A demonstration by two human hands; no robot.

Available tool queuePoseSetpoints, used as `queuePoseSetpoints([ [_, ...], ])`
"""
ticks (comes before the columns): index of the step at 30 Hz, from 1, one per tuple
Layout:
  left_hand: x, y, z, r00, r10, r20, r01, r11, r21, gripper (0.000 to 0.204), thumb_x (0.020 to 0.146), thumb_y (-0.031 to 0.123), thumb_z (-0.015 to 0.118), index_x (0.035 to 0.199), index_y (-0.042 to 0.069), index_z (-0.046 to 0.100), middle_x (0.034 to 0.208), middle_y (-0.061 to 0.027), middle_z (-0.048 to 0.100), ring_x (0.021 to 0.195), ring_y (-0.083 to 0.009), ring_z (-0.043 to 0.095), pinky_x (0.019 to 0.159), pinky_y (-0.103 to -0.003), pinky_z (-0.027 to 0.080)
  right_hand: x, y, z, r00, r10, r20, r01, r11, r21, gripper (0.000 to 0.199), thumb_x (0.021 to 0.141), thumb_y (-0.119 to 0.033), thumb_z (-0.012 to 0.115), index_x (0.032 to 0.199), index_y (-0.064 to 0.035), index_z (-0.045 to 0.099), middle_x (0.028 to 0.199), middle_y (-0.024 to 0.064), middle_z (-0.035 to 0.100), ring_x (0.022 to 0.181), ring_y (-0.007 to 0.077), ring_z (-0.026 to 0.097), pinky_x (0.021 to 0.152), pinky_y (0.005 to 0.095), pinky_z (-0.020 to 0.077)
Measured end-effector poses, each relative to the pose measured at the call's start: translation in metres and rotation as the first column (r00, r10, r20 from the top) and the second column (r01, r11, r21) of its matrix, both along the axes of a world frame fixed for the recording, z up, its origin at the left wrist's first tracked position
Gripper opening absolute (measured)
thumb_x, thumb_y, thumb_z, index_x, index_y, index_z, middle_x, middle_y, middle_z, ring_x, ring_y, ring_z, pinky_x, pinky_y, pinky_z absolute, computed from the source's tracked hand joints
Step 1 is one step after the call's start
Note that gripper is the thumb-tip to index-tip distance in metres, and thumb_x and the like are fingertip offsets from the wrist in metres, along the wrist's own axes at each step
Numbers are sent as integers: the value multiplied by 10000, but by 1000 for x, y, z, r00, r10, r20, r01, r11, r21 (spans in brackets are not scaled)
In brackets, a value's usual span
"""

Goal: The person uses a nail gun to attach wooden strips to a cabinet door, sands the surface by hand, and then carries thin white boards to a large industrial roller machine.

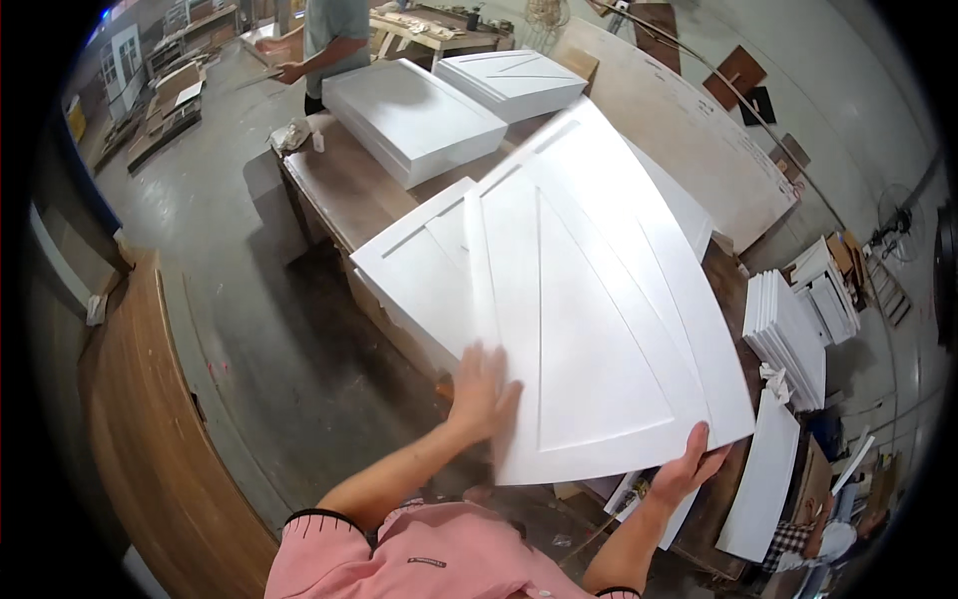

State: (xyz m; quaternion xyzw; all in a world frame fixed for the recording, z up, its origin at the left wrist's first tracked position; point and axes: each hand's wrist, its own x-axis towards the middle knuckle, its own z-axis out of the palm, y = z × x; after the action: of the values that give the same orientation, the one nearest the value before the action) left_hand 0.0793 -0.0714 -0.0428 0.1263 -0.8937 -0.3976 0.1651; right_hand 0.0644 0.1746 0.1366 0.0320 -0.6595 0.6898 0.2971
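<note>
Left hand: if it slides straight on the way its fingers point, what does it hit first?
The left hand lies flat on the large white panelled door, fingers pointing up its face. Probably the door's raised inner frame edge comes first; depth is unclear.

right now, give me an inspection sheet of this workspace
surface: brown wooden workbench, mostly covered by white panels.
job's things: large white door panel with recessed centre, lying on top of another white panel on the bench.
clutter: two stacks of white panels at the far end of the bench, a further stack to the right, a loose board leaning below it, a crumpled rag at the bench corner.
grippers: left hand spread flat on the large panel's near left edge; right hand gripping its near right corner.
cables: nothing seen.
surroundings: concrete floor, a second person at a far bench, a curved wooden surface on the left.
</note>
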Motion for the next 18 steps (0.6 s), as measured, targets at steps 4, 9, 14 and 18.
queuePoseSetpoints([
  [4,61,-27,2,978,178,112,-210,851,481,970,944,331,708,1632,-28,126,1623,-334,300,1500,-427,347,1235,-446,294,40,13,-51,931,-121,343,175,976,-131,555,1005,-162,590,1493,41,420,1412,198,565,1239,326,592,1011,438,510],
  [9,101,-77,-5,956,45,290,-220,762,609,746,901,306,795,1491,-1,458,1341,-247,665,1245,-339,653,1053,-404,505,114,84,-182,620,446,646,-3,824,-566,482,990,-289,619,1399,-40,575,1371,104,646,1205,300,638,1038,454,500],
  [14,139,-94,-13,960,53,273,-182,863,471,713,884,337,821,1433,-19,538,1263,-264,702,1177,-351,693,1004,-406,534,163,124,-261,345,617,707,-59,766,-640,503,1018,-397,578,1406,-77,580,1319,111,681,1165,312,654,1024,470,511],
  [18,196,-87,11,959,69,274,-194,867,458,701,873,317,824,1434,-2,550,1270,-247,705,1179,-336,692,1023,-400,521,154,132,-223,193,725,661,-325,683,-654,561,1033,-326,524,1482,9,496,1413,188,625,1276,364,604,1121,502,461],
])
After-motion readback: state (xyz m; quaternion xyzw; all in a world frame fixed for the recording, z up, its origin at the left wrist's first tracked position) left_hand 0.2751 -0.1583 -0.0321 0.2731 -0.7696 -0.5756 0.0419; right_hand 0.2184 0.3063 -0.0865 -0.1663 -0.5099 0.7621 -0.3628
